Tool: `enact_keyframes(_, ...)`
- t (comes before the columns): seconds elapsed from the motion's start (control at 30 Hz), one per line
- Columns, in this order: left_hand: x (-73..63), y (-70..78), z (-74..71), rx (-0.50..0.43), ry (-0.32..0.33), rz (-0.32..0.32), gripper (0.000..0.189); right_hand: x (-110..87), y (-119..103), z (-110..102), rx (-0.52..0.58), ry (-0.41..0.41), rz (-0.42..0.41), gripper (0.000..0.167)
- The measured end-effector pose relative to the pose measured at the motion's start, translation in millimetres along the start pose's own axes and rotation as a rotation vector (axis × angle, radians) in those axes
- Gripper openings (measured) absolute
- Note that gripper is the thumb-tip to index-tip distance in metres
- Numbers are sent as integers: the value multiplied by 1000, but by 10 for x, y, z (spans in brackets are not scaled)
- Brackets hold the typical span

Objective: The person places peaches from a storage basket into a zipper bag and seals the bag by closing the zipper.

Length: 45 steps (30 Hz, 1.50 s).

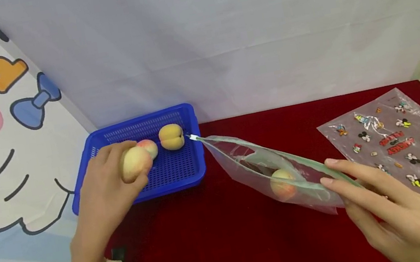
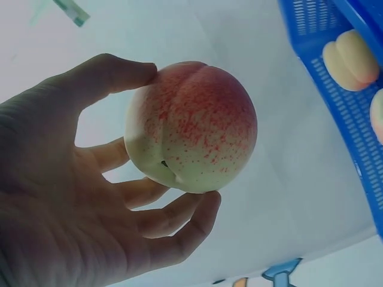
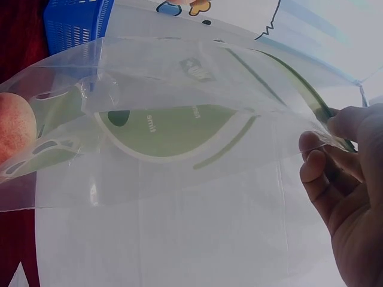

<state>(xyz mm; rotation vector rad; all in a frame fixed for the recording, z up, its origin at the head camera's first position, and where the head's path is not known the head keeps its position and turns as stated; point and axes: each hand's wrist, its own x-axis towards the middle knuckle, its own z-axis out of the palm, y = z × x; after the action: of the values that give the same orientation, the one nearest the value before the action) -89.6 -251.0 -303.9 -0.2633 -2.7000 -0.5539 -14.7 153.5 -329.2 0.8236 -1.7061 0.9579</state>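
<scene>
My left hand grips a pale yellow and pink peach above the left part of the blue basket. Thumb and fingertips curl round the fruit in the left wrist view, where red speckles cover its skin. With its thumb and fingers, my right hand holds the edge of a clear zip bag with a green rim. The bag's mouth gapes, and one peach lies inside it. Green fruit-slice print shows on the bag in the right wrist view.
Two more peaches, one pink and one yellow, sit in the basket. A second clear bag with cartoon prints lies flat at the right on the dark red cloth. A pale curtain hangs behind.
</scene>
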Motion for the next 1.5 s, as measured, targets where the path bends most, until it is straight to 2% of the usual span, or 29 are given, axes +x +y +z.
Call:
enact_keyframes(0.33, -40, 288, -62, -23, 111, 89, 53, 57, -42, 11, -20, -34, 6, 29)
enact_keyframes(0.53, -62, 467, -90, -51, 133, 148, 53, 41, -23, -10, -28, -88, -13, 29)
enact_keyframes(0.7, -85, 568, -94, -51, 145, 172, 52, 24, -27, 3, -12, -80, 0, 28)
enact_keyframes(0.87, -125, 684, -115, -47, 141, 211, 54, 17, -62, 59, 107, 41, 61, 23)
enact_keyframes(0.97, -150, 771, -137, -51, 147, 249, 54, 12, -97, 69, 151, 94, 119, 29)
enact_keyframes(1.03, -161, 828, -145, -56, 158, 278, 54, 2, -122, 45, 157, 81, 166, 35)
enact_keyframes(1.1, -170, 881, -148, -66, 171, 308, 55, -12, -140, 21, 209, 64, 207, 37)
enact_keyframes(1.2, -179, 955, -152, -86, 185, 343, 57, -34, -153, 7, 368, 62, 246, 36)
enact_keyframes(1.3, -188, 1023, -162, -105, 182, 368, 58, -74, -157, 11, 549, 108, 294, 34)
enact_keyframes(1.37, -196, 1062, -176, -107, 166, 374, 58, -107, -145, 9, 627, 129, 317, 30)
enact_keyframes(1.43, -205, 1094, -190, -105, 147, 377, 56, -134, -132, 1, 653, 138, 332, 27)
enact_keyframes(1.5, -211, 1121, -199, -105, 131, 378, 55, -142, -120, -4, 624, 124, 331, 24)
